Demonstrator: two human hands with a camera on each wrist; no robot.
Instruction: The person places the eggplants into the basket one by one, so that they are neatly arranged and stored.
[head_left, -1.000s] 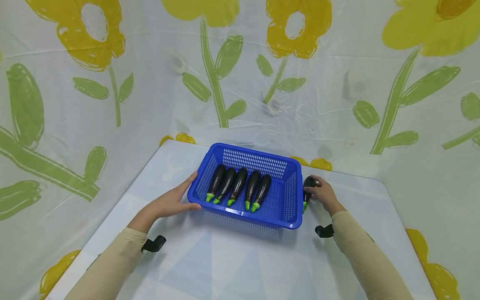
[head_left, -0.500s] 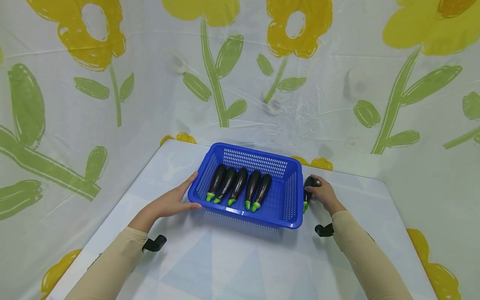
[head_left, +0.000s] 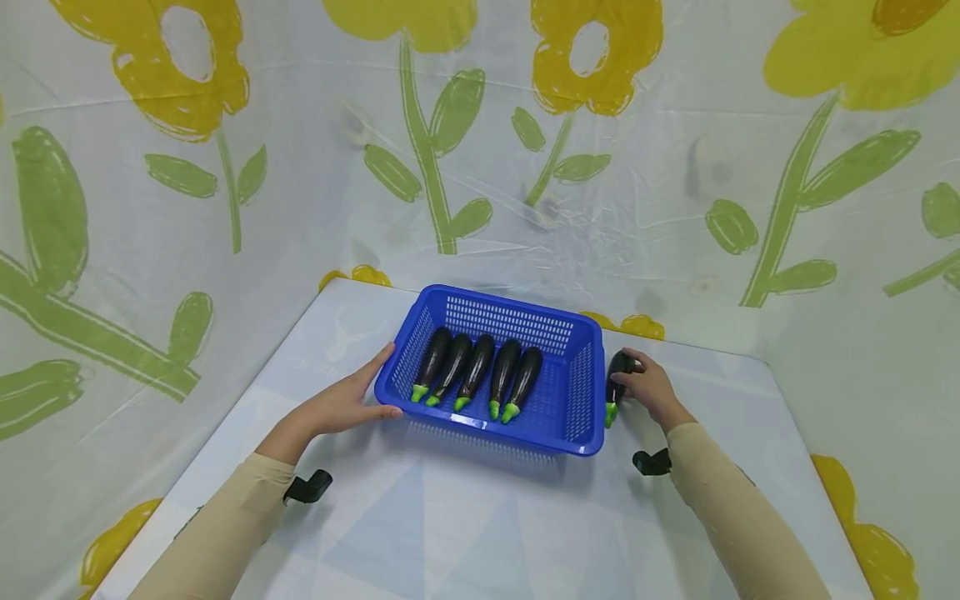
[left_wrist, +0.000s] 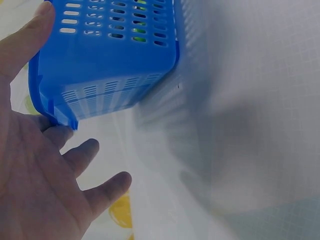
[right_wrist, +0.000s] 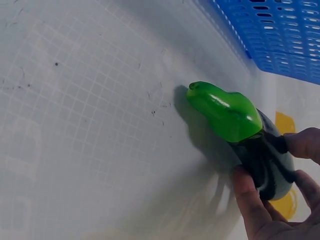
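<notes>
A blue plastic basket [head_left: 558, 400] sits on the table with several dark eggplants [head_left: 477, 367] inside, side by side, green stem ends toward the person. My left hand [head_left: 341, 408] is at the basket's left end, thumb and index finger touching its rim. In the left wrist view the other fingers of the left hand [left_wrist: 45, 175] are spread and fairly straight. My right hand [head_left: 651, 390] holds another eggplant [head_left: 618, 383] just outside the basket's right side. The right wrist view shows fingertips around the dark body of this eggplant [right_wrist: 230, 117], its green cap uncovered.
The white table [head_left: 450, 525] has pale blue triangle prints. Behind and beside it hangs a sheet [head_left: 637, 250] with yellow flowers and green leaves. Black wrist mounts [head_left: 307, 487] sit on both sleeves. The basket's free floor lies to the right of the eggplants.
Hardly anything differs. The right forearm has shifted very slightly to the right, while the basket, the left hand and the held eggplant stay in about the same place.
</notes>
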